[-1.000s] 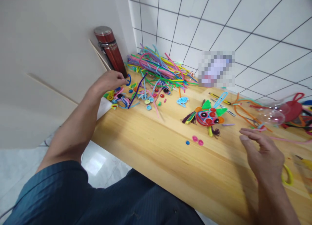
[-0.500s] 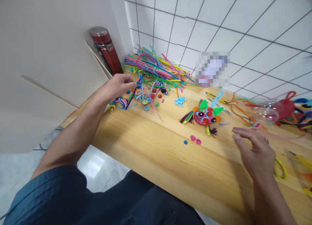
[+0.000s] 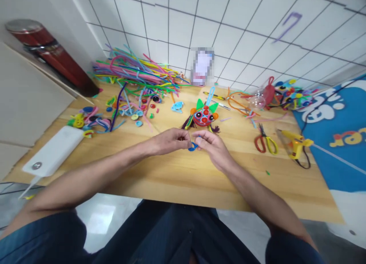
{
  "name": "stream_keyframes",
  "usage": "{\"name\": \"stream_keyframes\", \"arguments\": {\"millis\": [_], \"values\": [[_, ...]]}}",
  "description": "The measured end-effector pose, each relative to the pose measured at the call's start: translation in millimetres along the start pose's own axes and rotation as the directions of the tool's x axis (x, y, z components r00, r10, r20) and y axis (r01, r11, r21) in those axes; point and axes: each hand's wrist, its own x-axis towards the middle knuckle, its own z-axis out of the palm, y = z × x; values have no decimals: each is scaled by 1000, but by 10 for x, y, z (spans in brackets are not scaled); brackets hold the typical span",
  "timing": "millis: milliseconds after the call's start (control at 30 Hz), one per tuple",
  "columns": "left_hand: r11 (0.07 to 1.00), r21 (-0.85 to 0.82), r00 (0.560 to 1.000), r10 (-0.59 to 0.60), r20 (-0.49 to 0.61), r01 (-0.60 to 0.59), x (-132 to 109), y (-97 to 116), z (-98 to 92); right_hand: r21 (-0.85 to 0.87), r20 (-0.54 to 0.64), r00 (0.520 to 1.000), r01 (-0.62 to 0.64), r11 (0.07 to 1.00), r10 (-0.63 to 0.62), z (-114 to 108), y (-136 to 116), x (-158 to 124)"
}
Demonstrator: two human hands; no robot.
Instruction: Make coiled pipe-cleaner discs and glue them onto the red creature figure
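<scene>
Pinching a small blue curl (image 3: 192, 147) between them, the left hand (image 3: 173, 140) and the right hand (image 3: 212, 145) come close together above the table (image 3: 171, 184). The left has its thumb and fingertips pressed together at the curl's near-left edge; the right has its thumb and bent fingers closed on the other side of it. Just beyond both hands lies a colourful figure (image 3: 204, 116) with green ears, red dots and a light blue loop on top. Farther out and left of the left hand is a heap of pipe cleaners (image 3: 137, 72), with loose buttons and coiled bits nearer to it. Well to that hand's left are a white power bank (image 3: 55, 151) and, farther off, a red flask (image 3: 57, 60). Right of the right hand lie scissors (image 3: 268, 144), then a yellow glue gun (image 3: 297, 145); a clear ball (image 3: 256, 100) sits farther out on that side.
</scene>
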Motion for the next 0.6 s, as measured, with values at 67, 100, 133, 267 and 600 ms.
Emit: {"name": "stream_keyframes", "arguments": {"millis": [67, 100, 133, 267, 600], "values": [[997, -71, 998, -16, -58, 11, 53, -95, 133, 48, -77, 997, 0, 999, 3, -10, 87, -14], [990, -137, 992, -37, -117, 21, 69, -145, 191, 66, -130, 991, 17, 998, -8, -27, 120, -31], [974, -223, 980, -72, -183, 30, 79, -194, 244, 79, -179, 984, 36, 996, -21, -47, 144, -51], [869, -491, 943, -208, -259, 57, 71, -342, 397, 138, -251, 968, 55, 989, -19, -109, 203, -132], [971, -237, 995, 21, -93, -43, 17, -297, 482, 46, -164, 986, 41, 998, -33, -155, 286, -245]]}}
